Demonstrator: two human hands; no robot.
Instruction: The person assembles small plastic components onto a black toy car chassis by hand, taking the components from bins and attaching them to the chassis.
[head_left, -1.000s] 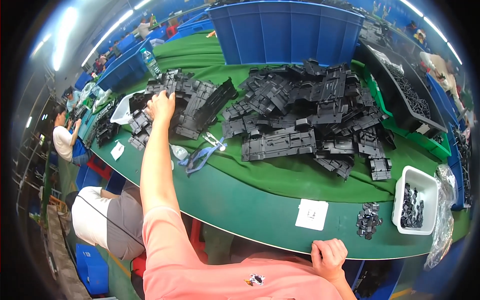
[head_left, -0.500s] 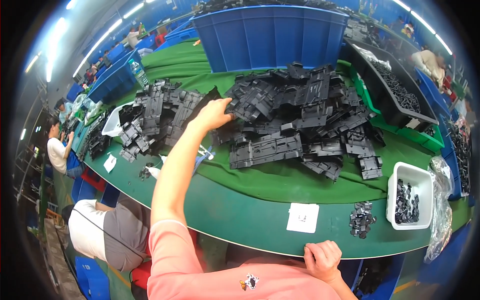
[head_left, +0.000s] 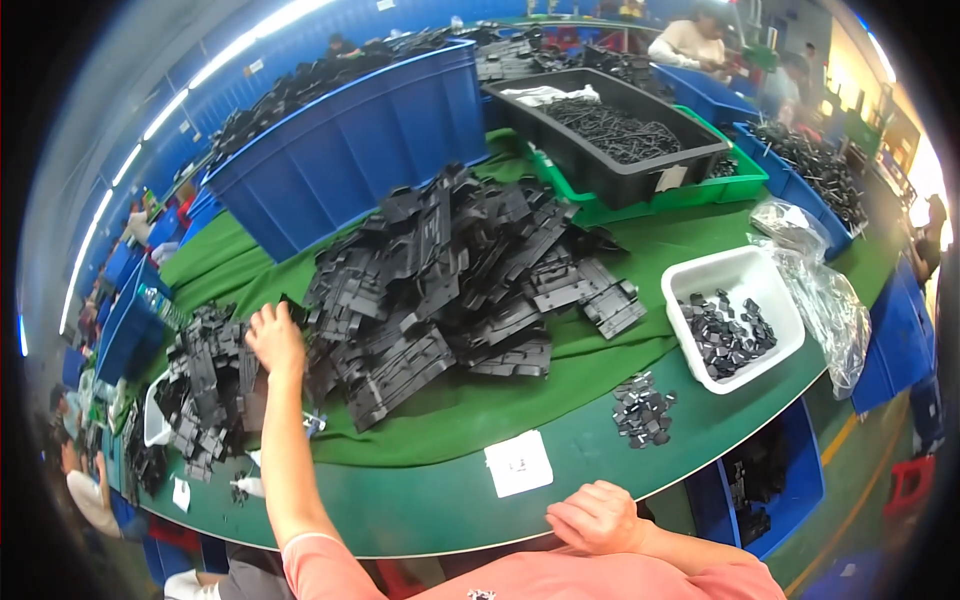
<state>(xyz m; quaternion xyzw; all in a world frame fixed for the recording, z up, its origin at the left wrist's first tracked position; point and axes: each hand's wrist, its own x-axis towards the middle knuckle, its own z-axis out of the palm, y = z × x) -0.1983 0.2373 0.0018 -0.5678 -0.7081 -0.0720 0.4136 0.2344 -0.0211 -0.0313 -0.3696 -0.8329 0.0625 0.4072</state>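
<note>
Two hands are showing. The left hand (head_left: 272, 338) is reaching out with bent fingers, touching the edge of the big pile of black plastic parts (head_left: 450, 275) on the green table (head_left: 420, 500). The right hand (head_left: 592, 516) is curling loosely at the table's near edge, holding nothing. A white tray (head_left: 690, 280) is sitting farther right.

The left hand (head_left: 272, 340) reaches far out over the green table (head_left: 420, 500) and rests on the left edge of a big heap of black plastic parts (head_left: 450, 280), with a smaller pile of black parts (head_left: 205, 385) just to its left. The right hand (head_left: 597, 517) lies loosely curled at the near table edge, seemingly holding nothing, just right of a white paper label (head_left: 518, 463). Beyond it sit a small cluster of black pieces (head_left: 642, 410) and a white tray (head_left: 735, 275); behind the heap stands a blue bin (head_left: 350, 150).
</note>
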